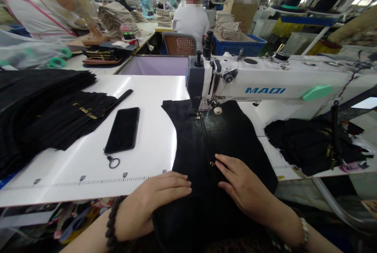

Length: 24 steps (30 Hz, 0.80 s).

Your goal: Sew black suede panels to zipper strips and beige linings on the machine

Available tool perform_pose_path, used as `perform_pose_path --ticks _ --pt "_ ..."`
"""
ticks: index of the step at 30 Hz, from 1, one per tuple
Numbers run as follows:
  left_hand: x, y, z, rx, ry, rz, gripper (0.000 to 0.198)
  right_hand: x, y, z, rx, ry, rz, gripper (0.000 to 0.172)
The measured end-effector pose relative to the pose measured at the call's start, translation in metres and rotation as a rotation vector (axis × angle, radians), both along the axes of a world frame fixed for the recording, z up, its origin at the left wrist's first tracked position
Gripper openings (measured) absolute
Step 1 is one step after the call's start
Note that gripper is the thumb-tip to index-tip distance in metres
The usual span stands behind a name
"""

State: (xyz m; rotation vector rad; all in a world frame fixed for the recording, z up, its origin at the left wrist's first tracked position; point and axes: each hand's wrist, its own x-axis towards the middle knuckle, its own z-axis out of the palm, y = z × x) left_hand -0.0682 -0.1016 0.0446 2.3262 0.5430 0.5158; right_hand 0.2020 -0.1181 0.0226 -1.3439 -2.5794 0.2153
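Observation:
A black fabric piece (235, 135) with a zipper (204, 133) running down its middle lies under the needle of a white sewing machine (265, 82). My left hand (153, 202) lies flat on the near left part of the fabric, fingers stretched out to the right. My right hand (244, 188) rests on the fabric just right of the zipper, fingers extended, its fingertips beside a small gold zipper pull (211, 164).
A black phone (123, 129) with a ring on a cord lies on the white table (147, 99). Stacks of black fabric (44, 111) sit at left, another black pile (309, 143) at right. Other people work at tables beyond.

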Motion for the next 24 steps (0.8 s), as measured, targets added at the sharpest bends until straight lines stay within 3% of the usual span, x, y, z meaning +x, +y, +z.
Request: perform_pose_path --ticks 3,6,9,11,14,19,24 --pt "0.007 0.003 0.009 -0.070 -0.098 0.021 0.032 0.009 0.000 0.001 -0.080 -0.011 -0.011 0.038" --pt "0.016 0.003 0.016 -0.112 -0.187 0.085 0.029 0.018 0.001 0.013 -0.230 0.012 0.051 0.048" --pt "0.024 0.000 0.019 -0.100 -0.236 0.191 0.029 0.024 -0.001 0.032 -0.359 0.049 0.216 0.067" --pt "0.027 -0.003 0.020 -0.060 -0.242 0.278 0.029 0.026 -0.006 0.041 -0.360 0.047 0.280 0.086" --pt "0.030 -0.004 0.020 -0.028 -0.205 0.427 0.029 0.021 -0.015 0.043 -0.166 0.031 0.254 0.099" --pt "0.036 -0.002 0.025 0.028 -0.192 0.522 0.031 0.005 -0.028 0.029 0.342 0.028 0.218 0.067" --pt "0.042 -0.004 0.037 0.017 -0.219 0.566 0.029 0.005 -0.036 0.029 0.441 0.086 0.104 0.062"
